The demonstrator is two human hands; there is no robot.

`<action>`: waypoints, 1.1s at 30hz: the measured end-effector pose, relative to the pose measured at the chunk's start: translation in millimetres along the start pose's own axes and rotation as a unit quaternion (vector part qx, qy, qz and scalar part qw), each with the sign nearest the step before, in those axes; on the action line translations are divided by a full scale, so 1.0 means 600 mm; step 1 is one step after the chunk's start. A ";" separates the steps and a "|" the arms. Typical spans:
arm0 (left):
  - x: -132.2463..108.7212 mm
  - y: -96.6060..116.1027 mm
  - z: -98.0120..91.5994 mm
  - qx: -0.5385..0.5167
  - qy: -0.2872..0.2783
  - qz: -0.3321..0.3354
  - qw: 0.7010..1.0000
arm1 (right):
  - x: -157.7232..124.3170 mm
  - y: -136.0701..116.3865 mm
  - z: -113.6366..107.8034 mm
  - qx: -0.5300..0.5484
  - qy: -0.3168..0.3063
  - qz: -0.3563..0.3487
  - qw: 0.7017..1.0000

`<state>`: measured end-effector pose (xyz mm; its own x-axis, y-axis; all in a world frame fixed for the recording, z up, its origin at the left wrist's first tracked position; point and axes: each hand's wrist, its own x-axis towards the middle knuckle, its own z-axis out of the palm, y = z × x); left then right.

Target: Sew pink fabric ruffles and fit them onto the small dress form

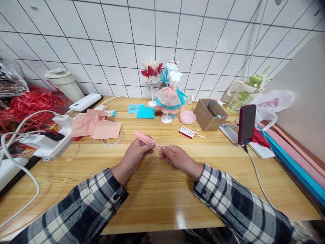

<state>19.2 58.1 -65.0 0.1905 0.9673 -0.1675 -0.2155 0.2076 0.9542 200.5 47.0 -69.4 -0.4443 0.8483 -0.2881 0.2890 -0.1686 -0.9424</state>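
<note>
Hands: your left hand and right hand meet over the middle of the tabletop, both sleeves in dark plaid.
Left grip: fingers pressed together, pinching the folded pink paper strip near its lower end.
Right grip: fingertips pinched shut at the strip's pointed tip; whether they hold a thin thread or pin there cannot be told.
Strip position: raised just above the tabletop, slanting up and away to your left from the point where both hands meet.
Pink sheets: a loose stack of pink paper sheets lies flat to your left, well apart from the hands.
Blue sheets: blue paper pieces lie beyond the hands, just beside the dress stands.
Dress stands: a small mannequin in a pink and blue paper dress stands upright near the wall, with a second one in a red and white paper dress behind it.
Bowl: a pink bowl sits between the mannequin and the cardboard box.
Staples: a small red and white box lies in front of the bowl.
Phone: a phone stands upright on your right, cable attached.
Left edge: a white power strip with plugs, beside red string.
</note>
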 end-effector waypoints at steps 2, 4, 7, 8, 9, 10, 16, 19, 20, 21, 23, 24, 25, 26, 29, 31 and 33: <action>0.000 0.000 -0.001 0.006 -0.007 0.003 1.000 | 0.000 0.000 0.000 -0.002 0.002 -0.001 1.000; 0.001 0.000 -0.001 0.019 -0.015 0.011 1.000 | -0.001 -0.001 -0.001 -0.004 0.000 -0.002 1.000; 0.001 0.000 0.001 0.035 -0.017 0.024 0.999 | -0.002 -0.003 -0.001 -0.009 -0.003 -0.004 1.000; 0.000 0.000 0.001 0.037 -0.016 0.025 0.999 | -0.002 -0.004 -0.002 -0.011 -0.005 -0.005 1.000; 0.000 0.001 0.002 0.038 -0.014 0.025 0.999 | -0.002 -0.004 -0.002 -0.013 -0.006 -0.005 1.000; -0.001 0.001 0.003 0.037 -0.011 0.023 0.999 | -0.002 -0.004 -0.002 -0.013 -0.008 -0.005 1.000; -0.006 0.004 0.007 0.032 0.004 0.011 0.999 | -0.002 -0.002 -0.002 -0.008 -0.010 0.002 1.000; -0.006 0.003 0.006 0.027 0.003 0.007 1.000 | -0.002 -0.003 -0.002 -0.001 -0.009 0.001 1.000; -0.005 0.003 0.006 0.026 0.001 0.006 1.000 | -0.002 -0.003 -0.002 0.001 -0.009 0.001 1.000; -0.005 0.003 0.005 0.025 0.000 0.006 1.000 | -0.002 -0.002 -0.002 0.002 -0.010 0.001 1.000; -0.005 0.002 0.004 0.023 0.000 0.006 1.000 | -0.001 -0.002 -0.002 0.002 -0.011 0.001 1.000; -0.004 0.002 0.003 0.022 0.000 0.006 1.000 | -0.001 -0.001 -0.002 0.002 -0.011 0.002 1.000; -0.004 0.001 0.003 0.021 0.001 0.005 1.000 | -0.001 -0.001 -0.003 0.004 -0.012 0.001 1.000; -0.005 0.001 0.003 0.020 0.002 0.005 1.000 | -0.001 -0.001 -0.003 0.006 -0.012 0.001 1.000; -0.005 0.001 0.003 0.021 0.001 0.003 1.000 | -0.001 0.000 -0.004 0.013 -0.016 0.002 1.000; -0.005 0.001 0.002 0.023 -0.001 0.004 1.000 | -0.001 0.000 -0.004 0.012 -0.018 0.003 1.000; -0.005 0.001 0.002 0.023 -0.002 0.006 1.000 | -0.001 0.000 -0.004 0.009 -0.020 0.002 1.000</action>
<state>20.0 55.3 -63.8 0.1928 0.9689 -0.1552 -0.1727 0.1892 0.9666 202.8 47.7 -68.5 -0.4761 0.8273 -0.2981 0.2759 -0.1813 -0.9439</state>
